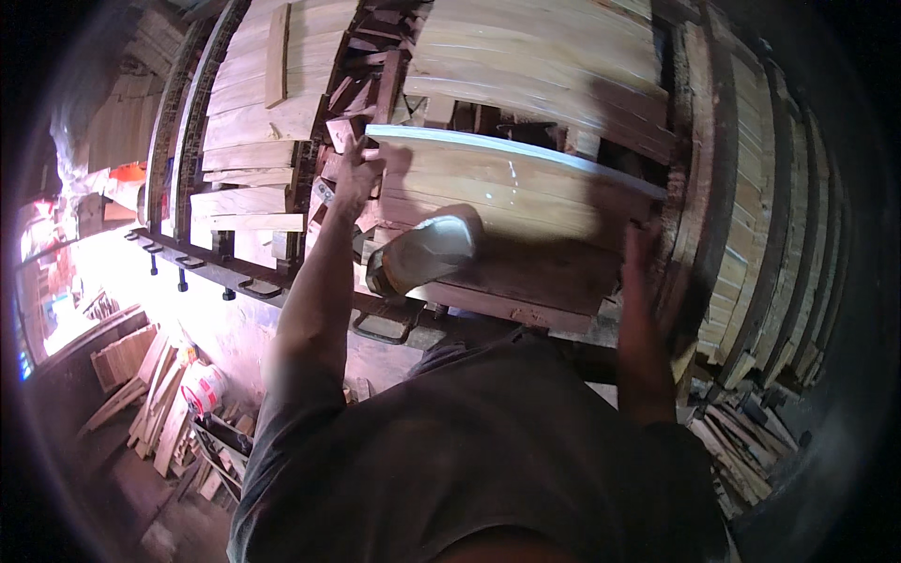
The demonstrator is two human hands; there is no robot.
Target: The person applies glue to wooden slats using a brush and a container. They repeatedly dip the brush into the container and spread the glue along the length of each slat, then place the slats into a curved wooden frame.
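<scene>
The left hand [358, 178] is at the left end of a wooden panel [526, 199] in the centre of the frame, thumb and forefinger parted; whether they pinch the wood I cannot tell. The right hand [639, 246], in shadow right of centre, is raised beside the panel's right end, and its grip cannot be made out. The panel's far edge is a bright, whitish strip [507, 144] running between the two ends. A tilted container [399, 266] with a pale inside stands over the panel's near left part, below the left hand. A reddish board [516, 305] lies along the near side, close to the person's body. Farther out, another panel [540, 66] of joined boards fills the top centre, and a third panel [249, 113] lies upper left with a loose slat [278, 58] on it. Dark metal bars [702, 188] flank the work at right, with more boards [737, 239] beyond. Scrap wood [161, 413] and a white-and-red bucket [203, 387] sit lower left, and more offcuts [737, 455] lower right
</scene>
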